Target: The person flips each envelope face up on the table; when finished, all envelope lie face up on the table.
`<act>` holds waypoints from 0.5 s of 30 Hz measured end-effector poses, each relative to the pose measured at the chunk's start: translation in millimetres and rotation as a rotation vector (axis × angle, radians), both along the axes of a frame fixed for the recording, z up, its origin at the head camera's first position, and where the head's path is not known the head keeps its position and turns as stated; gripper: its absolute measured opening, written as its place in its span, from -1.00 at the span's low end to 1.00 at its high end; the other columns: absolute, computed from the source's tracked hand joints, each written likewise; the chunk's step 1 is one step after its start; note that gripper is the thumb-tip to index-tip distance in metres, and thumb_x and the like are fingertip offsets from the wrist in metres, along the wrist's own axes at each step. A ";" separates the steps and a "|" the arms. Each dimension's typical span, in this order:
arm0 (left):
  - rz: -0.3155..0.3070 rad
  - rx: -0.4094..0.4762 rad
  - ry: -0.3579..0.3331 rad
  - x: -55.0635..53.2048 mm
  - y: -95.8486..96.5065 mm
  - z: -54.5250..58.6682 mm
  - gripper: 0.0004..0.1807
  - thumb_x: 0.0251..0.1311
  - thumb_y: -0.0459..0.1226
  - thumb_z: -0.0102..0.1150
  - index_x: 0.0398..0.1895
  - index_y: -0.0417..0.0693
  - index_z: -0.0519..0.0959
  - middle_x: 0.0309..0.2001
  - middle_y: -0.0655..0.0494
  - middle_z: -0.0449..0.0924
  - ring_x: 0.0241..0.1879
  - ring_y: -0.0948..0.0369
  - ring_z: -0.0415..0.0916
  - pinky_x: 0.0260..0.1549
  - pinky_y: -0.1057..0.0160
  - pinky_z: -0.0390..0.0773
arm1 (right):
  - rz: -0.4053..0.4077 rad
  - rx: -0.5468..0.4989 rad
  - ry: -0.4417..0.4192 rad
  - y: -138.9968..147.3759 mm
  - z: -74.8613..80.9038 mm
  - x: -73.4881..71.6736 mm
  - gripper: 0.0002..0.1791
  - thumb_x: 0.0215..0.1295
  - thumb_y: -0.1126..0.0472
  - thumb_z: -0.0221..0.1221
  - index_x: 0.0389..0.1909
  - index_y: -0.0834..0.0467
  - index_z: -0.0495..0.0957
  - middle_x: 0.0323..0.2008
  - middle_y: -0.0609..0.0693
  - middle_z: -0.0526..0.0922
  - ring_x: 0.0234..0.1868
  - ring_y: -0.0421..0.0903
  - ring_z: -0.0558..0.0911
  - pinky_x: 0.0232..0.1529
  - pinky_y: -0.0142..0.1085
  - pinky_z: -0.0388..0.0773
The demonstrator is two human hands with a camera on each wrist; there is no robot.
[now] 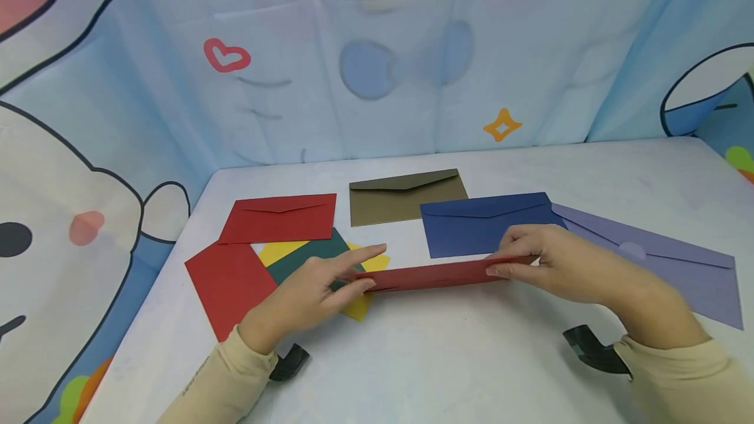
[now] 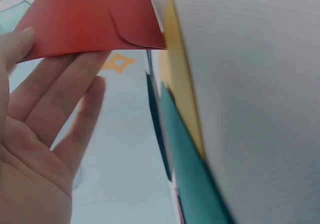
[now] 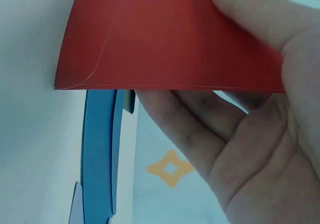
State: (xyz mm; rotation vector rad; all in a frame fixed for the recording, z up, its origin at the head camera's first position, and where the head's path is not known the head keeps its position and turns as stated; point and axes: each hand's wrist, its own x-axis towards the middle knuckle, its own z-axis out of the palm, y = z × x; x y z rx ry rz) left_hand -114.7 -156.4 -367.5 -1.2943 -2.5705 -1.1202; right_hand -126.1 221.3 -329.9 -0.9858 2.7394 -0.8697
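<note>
A red envelope is held above the table, seen nearly edge-on in the head view. My left hand pinches its left end between thumb and fingers, the index finger stretched out past the edge. At the other end, my right hand grips it, thumb on the near face and fingers behind. The right wrist view shows the curved flap line on this envelope. Beneath and behind my left hand lie a dark green envelope and a yellow envelope, partly covered.
Two more red envelopes overlap at the left. An olive envelope lies at the back, touching a blue envelope. A lilac envelope spreads to the right, partly behind my right hand. Black wrist mounts stick out from both sleeves.
</note>
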 end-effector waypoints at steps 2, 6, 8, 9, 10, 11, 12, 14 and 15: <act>0.016 0.006 0.019 0.3 0.5 -1.1 -0.41 0.43 -0.23 0.17 0.49 0.12 0.32 -0.51 0.32 0.56 -0.65 0.37 0.39 -0.61 0.40 0.31 | -0.020 0.019 0.060 -2.7 -0.4 -0.1 -0.89 0.26 0.16 0.40 -0.23 -0.12 0.79 -0.35 -0.34 0.55 -0.29 -0.25 0.53 -0.38 -0.37 0.57; 0.033 0.024 0.052 -0.3 2.2 -2.2 -0.47 0.41 -0.28 0.18 0.43 0.10 0.39 -0.38 0.30 0.63 -0.57 0.39 0.46 -0.59 0.40 0.37 | -0.053 0.040 0.173 -6.9 -1.8 -0.4 -0.76 0.16 0.20 0.46 -0.13 -0.03 0.77 -0.33 -0.34 0.59 -0.28 -0.28 0.56 -0.34 -0.37 0.60; 0.028 0.032 0.067 -1.0 3.3 -1.8 -0.53 0.41 -0.31 0.17 0.35 0.08 0.46 -0.17 0.26 0.69 -0.46 0.42 0.52 -0.53 0.40 0.44 | -0.072 0.049 0.191 -8.4 -1.8 -0.8 -0.67 0.12 0.24 0.48 -0.06 -0.01 0.75 -0.30 -0.29 0.62 -0.28 -0.26 0.57 -0.36 -0.37 0.60; 0.026 0.034 0.075 -1.5 3.5 -2.0 -0.56 0.41 -0.33 0.17 0.32 0.08 0.48 -0.10 0.24 0.69 -0.44 0.43 0.52 -0.52 0.41 0.44 | -0.079 0.048 0.194 -8.9 -1.9 -1.0 -0.62 0.11 0.25 0.49 -0.02 0.00 0.74 -0.27 -0.25 0.63 -0.27 -0.24 0.57 -0.37 -0.37 0.60; 0.022 0.035 0.087 -2.1 3.5 -2.5 -0.58 0.40 -0.34 0.16 0.29 0.07 0.51 -0.08 0.25 0.68 -0.45 0.44 0.50 -0.51 0.42 0.44 | -0.087 0.049 0.195 -9.5 -2.1 -1.0 -0.58 0.10 0.26 0.49 0.03 0.01 0.72 -0.24 -0.21 0.63 -0.26 -0.22 0.57 -0.38 -0.36 0.59; 0.018 0.036 0.097 -2.7 3.6 -2.9 -0.60 0.40 -0.35 0.16 0.27 0.06 0.53 -0.08 0.24 0.68 -0.47 0.45 0.47 -0.51 0.43 0.44 | -0.095 0.044 0.192 -10.2 -2.3 -1.0 -0.54 0.09 0.28 0.49 0.06 0.02 0.70 -0.21 -0.18 0.63 -0.25 -0.20 0.58 -0.39 -0.36 0.59; 0.017 0.036 0.104 -3.1 3.6 -3.6 -0.62 0.40 -0.36 0.16 0.25 0.05 0.54 -0.11 0.25 0.68 -0.48 0.45 0.46 -0.51 0.42 0.45 | -0.104 0.040 0.190 -10.8 -2.8 -1.1 -0.50 0.09 0.29 0.50 0.10 0.02 0.68 -0.18 -0.14 0.62 -0.24 -0.19 0.58 -0.40 -0.36 0.59; 0.018 0.033 0.111 -3.5 3.4 -4.8 -0.61 0.38 -0.37 0.18 0.24 0.04 0.55 -0.21 0.25 0.68 -0.50 0.45 0.45 -0.53 0.39 0.47 | -0.112 0.021 0.206 -11.8 -5.1 -1.8 -0.44 0.06 0.32 0.50 0.14 0.04 0.63 -0.13 -0.10 0.59 -0.22 -0.17 0.56 -0.39 -0.33 0.61; 0.021 0.031 0.109 -3.7 3.3 -5.5 -0.60 0.37 -0.37 0.20 0.25 0.02 0.55 -0.26 0.25 0.67 -0.48 0.45 0.48 -0.53 0.36 0.50 | -0.111 0.004 0.222 -12.2 -6.5 -2.3 -0.42 0.04 0.33 0.51 0.14 0.04 0.61 -0.12 -0.09 0.58 -0.22 -0.17 0.55 -0.39 -0.32 0.61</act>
